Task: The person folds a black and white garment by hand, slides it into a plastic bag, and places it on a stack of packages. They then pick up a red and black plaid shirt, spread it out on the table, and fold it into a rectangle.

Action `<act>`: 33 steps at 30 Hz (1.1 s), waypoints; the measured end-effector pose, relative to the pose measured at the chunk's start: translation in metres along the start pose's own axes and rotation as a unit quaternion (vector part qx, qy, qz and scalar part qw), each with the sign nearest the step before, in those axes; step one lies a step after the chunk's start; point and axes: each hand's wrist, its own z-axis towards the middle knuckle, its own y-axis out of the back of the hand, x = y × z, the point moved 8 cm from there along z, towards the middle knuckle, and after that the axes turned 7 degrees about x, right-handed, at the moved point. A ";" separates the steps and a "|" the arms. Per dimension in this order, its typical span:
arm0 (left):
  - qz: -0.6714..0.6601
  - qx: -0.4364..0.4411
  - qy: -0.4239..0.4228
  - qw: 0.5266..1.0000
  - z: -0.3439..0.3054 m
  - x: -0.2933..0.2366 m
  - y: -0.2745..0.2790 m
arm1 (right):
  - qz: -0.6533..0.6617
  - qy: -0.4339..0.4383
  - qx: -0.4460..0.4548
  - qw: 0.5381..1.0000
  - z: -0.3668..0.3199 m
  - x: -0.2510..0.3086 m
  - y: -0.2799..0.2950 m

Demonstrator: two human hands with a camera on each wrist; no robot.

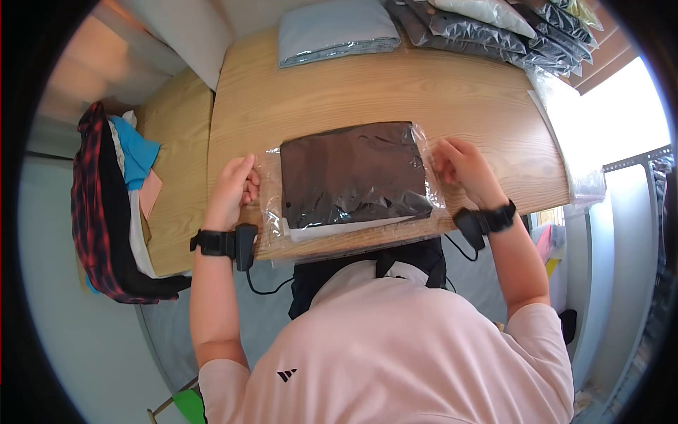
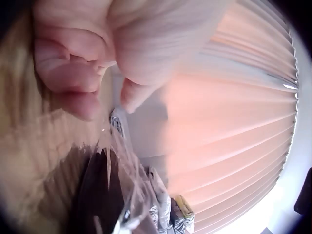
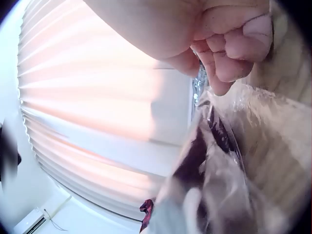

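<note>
A folded dark brown garment [image 1: 353,173] lies flat in a clear plastic bag [image 1: 271,205] near the front edge of the table. A white strip shows under the garment's lower edge. Beside the bag's left edge is my left hand [image 1: 236,189], its fingers loosely curled and the thumb apart from them in the left wrist view. My right hand [image 1: 466,169] is at the bag's right edge, fingers loosely bent, with fingertips close over the clear film [image 3: 243,105] in the right wrist view. Neither hand shows anything gripped between its fingers.
At the back of the wooden table [image 1: 296,99] lies a folded grey-blue stack [image 1: 339,32]. Several bagged garments [image 1: 480,35] are piled at the back right, with clear plastic bags [image 1: 583,169] at the right edge. Loose clothes, including a red plaid one [image 1: 92,205], hang at the left.
</note>
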 end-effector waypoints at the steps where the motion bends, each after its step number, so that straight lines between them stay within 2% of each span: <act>1: -0.042 -0.006 -0.009 0.999 -0.008 0.000 0.003 | -0.001 -0.002 0.004 1.000 -0.015 0.001 0.002; 2: -0.043 -0.009 -0.007 0.999 -0.020 0.004 0.002 | -0.041 0.022 0.007 0.999 -0.032 0.005 0.004; 3: 0.073 -0.062 -0.117 0.988 -0.039 -0.009 0.004 | -0.080 0.045 0.008 0.996 -0.050 0.007 0.005; 4: 0.188 -0.112 -0.224 0.950 -0.061 -0.025 0.000 | -0.098 0.023 0.034 0.994 -0.069 -0.002 0.004; 5: 0.188 -0.111 -0.221 0.950 -0.075 -0.031 -0.008 | -0.115 -0.001 0.059 0.992 -0.085 -0.011 0.000; 6: 0.306 -0.071 -0.298 0.901 -0.098 -0.058 -0.035 | -0.114 -0.006 0.059 0.992 -0.095 -0.018 -0.003; 7: 0.415 -0.030 -0.368 0.832 -0.118 -0.075 -0.063 | -0.104 -0.040 0.140 0.984 -0.105 -0.032 -0.020; 8: 0.412 -0.029 -0.364 0.835 -0.122 -0.082 -0.074 | -0.092 -0.074 0.220 0.968 -0.114 -0.045 -0.037; 10: 0.564 0.105 -0.341 0.744 -0.120 -0.077 -0.115 | -0.093 -0.057 0.254 0.961 -0.113 -0.057 -0.062; 12: 0.547 0.102 -0.323 0.765 -0.108 -0.070 -0.115 | -0.093 -0.033 0.287 0.953 -0.109 -0.070 -0.087; 14: 0.515 0.109 -0.293 0.798 -0.088 -0.054 -0.107 | 0.022 -0.006 0.304 0.952 -0.103 -0.073 -0.103; 15: 0.516 0.105 -0.298 0.796 -0.087 -0.052 -0.109 | 0.019 0.000 0.303 0.953 -0.100 -0.072 -0.105; 17: 0.502 0.140 -0.265 0.811 -0.083 -0.045 -0.111 | 0.048 -0.032 0.290 0.955 -0.096 -0.075 -0.106; 19: 0.517 0.137 -0.270 0.801 -0.088 -0.043 -0.117 | 0.060 -0.040 0.268 0.961 -0.098 -0.071 -0.105; 21: 0.519 0.127 -0.280 0.798 -0.093 -0.043 -0.123 | 0.151 -0.064 0.218 0.962 -0.096 -0.071 -0.096; 25: 0.541 0.123 -0.278 0.784 -0.099 -0.040 -0.141 | 0.112 -0.034 0.166 0.979 -0.099 -0.070 -0.075; 27: 0.575 0.094 -0.298 0.756 -0.102 -0.036 -0.156 | 0.104 -0.003 0.081 0.991 -0.104 -0.071 -0.049; 28: 0.590 0.084 -0.306 0.743 -0.105 -0.035 -0.165 | 0.103 -0.004 0.078 0.992 -0.106 -0.078 -0.043; 30: 0.591 0.075 -0.308 0.742 -0.107 -0.034 -0.177 | 0.222 0.089 0.138 0.961 -0.110 -0.073 -0.043; 31: 0.595 0.064 -0.309 0.740 -0.106 -0.034 -0.180 | 0.220 0.089 0.136 0.962 -0.113 -0.071 -0.046; 33: 0.588 0.063 -0.317 0.741 -0.104 -0.033 -0.182 | 0.427 0.081 0.179 0.883 -0.121 -0.060 -0.063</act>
